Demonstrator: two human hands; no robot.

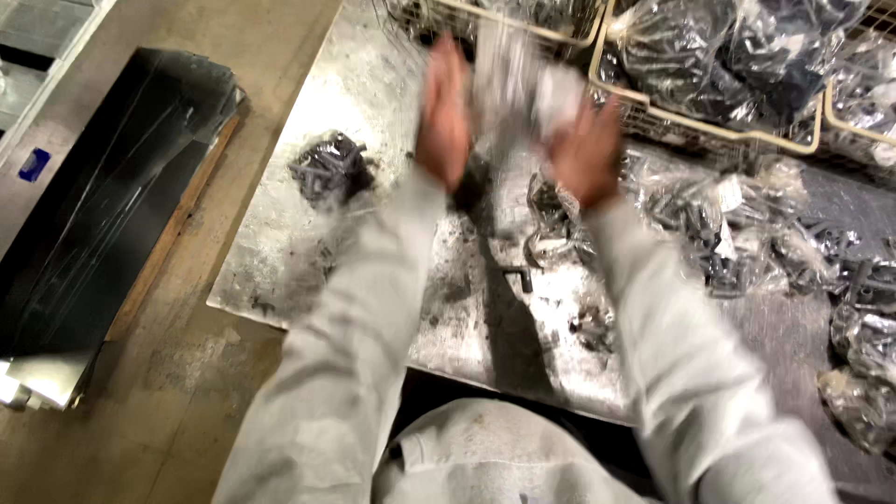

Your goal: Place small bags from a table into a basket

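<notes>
Both arms reach forward over a scratched metal table (373,121). My left hand (443,117) and my right hand (586,149) are raised with a blurred clear plastic bag (518,79) held between them; its contents are too blurred to tell. Below the hands, small dark metal parts (551,238) lie loose on the table. A tied bag of dark parts (329,168) rests to the left of my left hand.
Wire baskets (709,121) holding bagged dark parts line the far edge. More filled bags (737,224) spread over the right side of the table. A black sheet on a wooden board (103,205) lies on the floor at left.
</notes>
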